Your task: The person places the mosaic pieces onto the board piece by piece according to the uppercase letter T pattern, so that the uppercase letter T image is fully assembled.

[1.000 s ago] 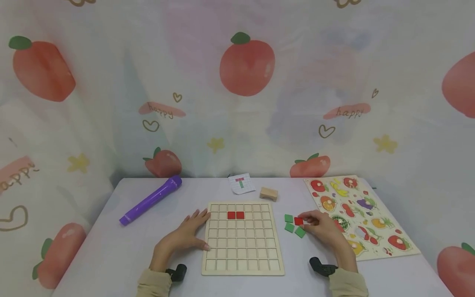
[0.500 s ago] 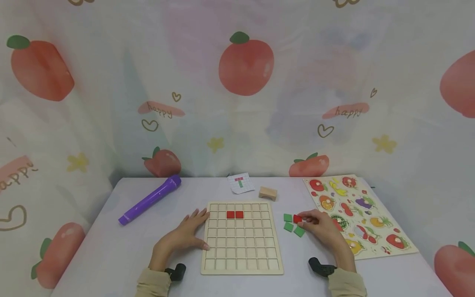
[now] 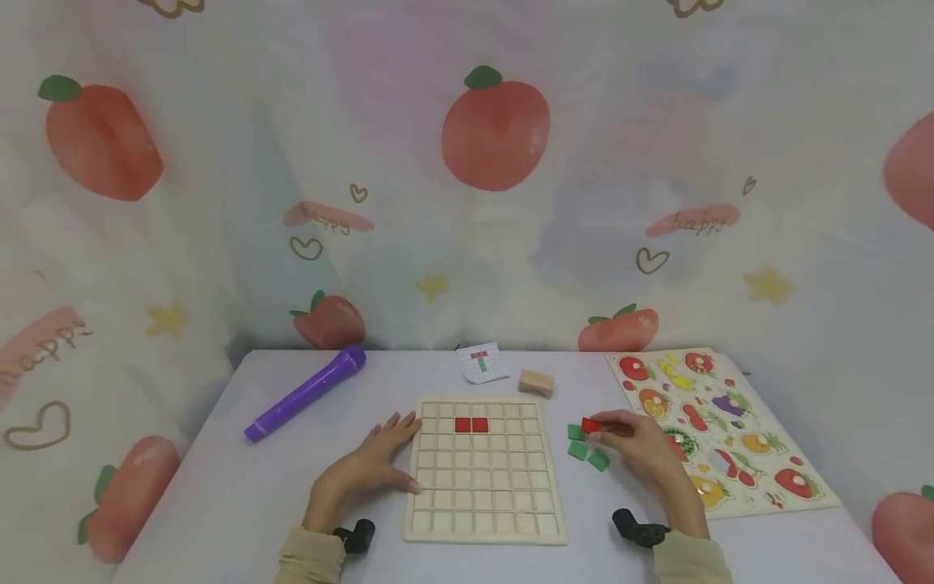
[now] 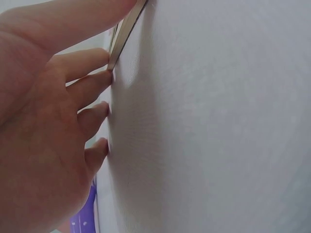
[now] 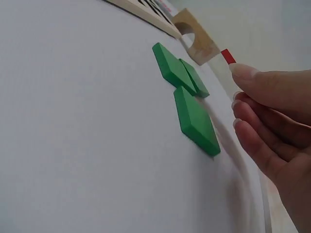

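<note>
My right hand (image 3: 642, 446) pinches a red square tile (image 3: 590, 425) between thumb and fingers; in the right wrist view the red tile (image 5: 228, 56) is raised off the table. Three green square tiles (image 3: 578, 450) lie just below and beside it, also seen as thick green tiles (image 5: 197, 121) in that view. My left hand (image 3: 368, 466) rests along the left edge of the wooden grid board (image 3: 485, 537), its fingers extended and touching the rim. Two red tiles (image 3: 471, 425) sit side by side in the board's second row.
A paper card (image 3: 483, 364) with a red and green T pattern lies behind the board, near a wooden arch block (image 3: 536, 383). A purple toy microphone (image 3: 305, 393) is at left. On the right lies a fruit puzzle board (image 3: 718, 430), partly behind my right forearm.
My right hand has lifted the red tile up from among the green tiles. My left hand stays at the board's edge. The whole head view has shifted slightly.
</note>
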